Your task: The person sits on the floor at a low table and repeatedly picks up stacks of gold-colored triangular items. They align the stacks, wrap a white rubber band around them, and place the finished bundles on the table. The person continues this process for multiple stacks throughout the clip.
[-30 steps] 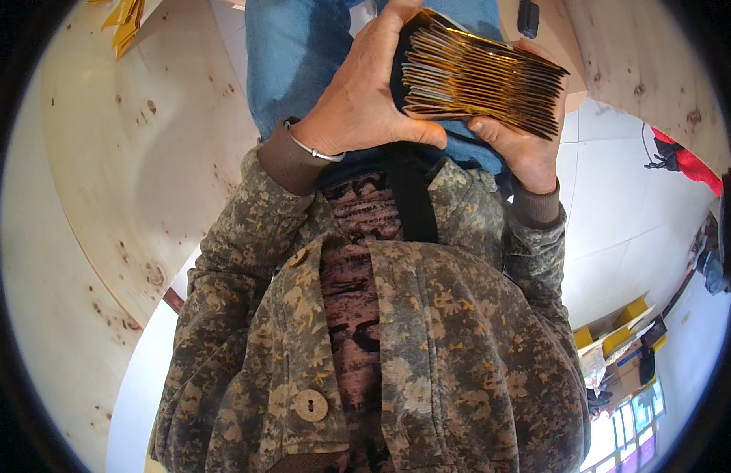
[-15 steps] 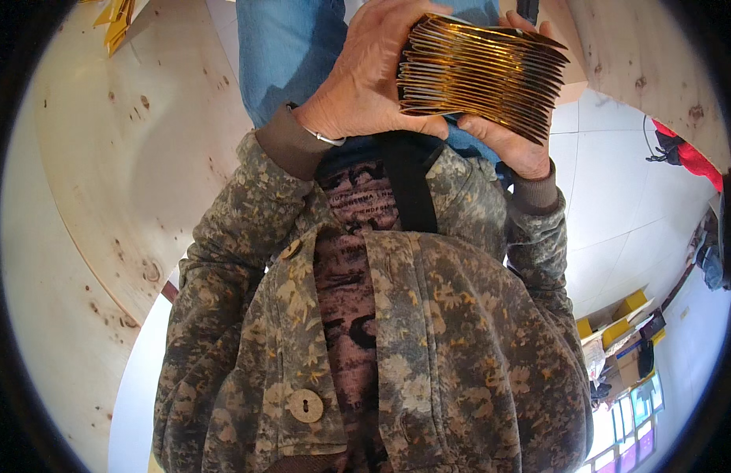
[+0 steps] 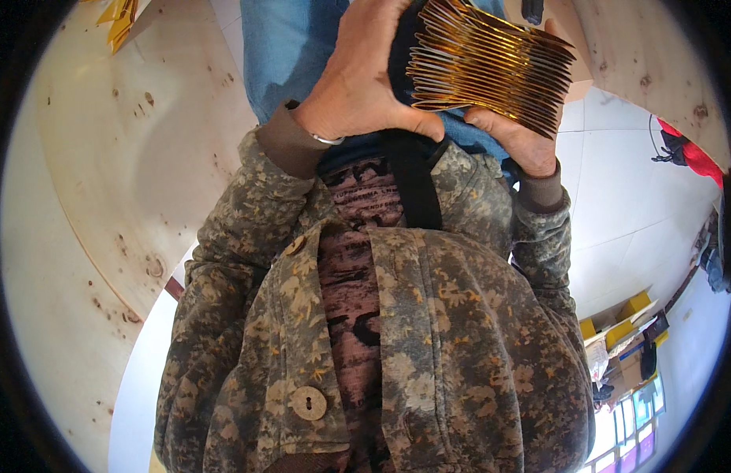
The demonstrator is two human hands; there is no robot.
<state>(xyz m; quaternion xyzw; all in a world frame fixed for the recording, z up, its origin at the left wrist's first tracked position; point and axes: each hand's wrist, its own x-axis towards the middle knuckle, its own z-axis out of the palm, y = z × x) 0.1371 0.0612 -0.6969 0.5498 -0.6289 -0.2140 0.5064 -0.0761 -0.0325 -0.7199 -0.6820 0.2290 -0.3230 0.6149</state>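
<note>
Raised at the top of the head view is a thick stack of thin, shiny gold sheets or packets [image 3: 492, 67], edges facing me, pinched in the middle and fanned at both ends. My right hand [image 3: 523, 142] is closed around its right side, thumb below and most fingers hidden behind. Around the left end curves my left hand [image 3: 358, 83], its thumb stretched out just under the stack with a visible gap. Its other fingers are hidden or cut off by the upper edge. Something dark shows between that palm and the stack.
A pale wooden surface with knots [image 3: 105, 165] curves along the left, with folded yellow pieces [image 3: 119, 24] at its far end. Another wooden surface [image 3: 657, 55] lies at the upper right, near a red and black item [image 3: 697, 162]. Shelves with yellow boxes [image 3: 622, 323] stand at the lower right.
The stack has shifted slightly up and to the right, and its left end is fanned wider. My left palm and thumb now stand farther from it.
</note>
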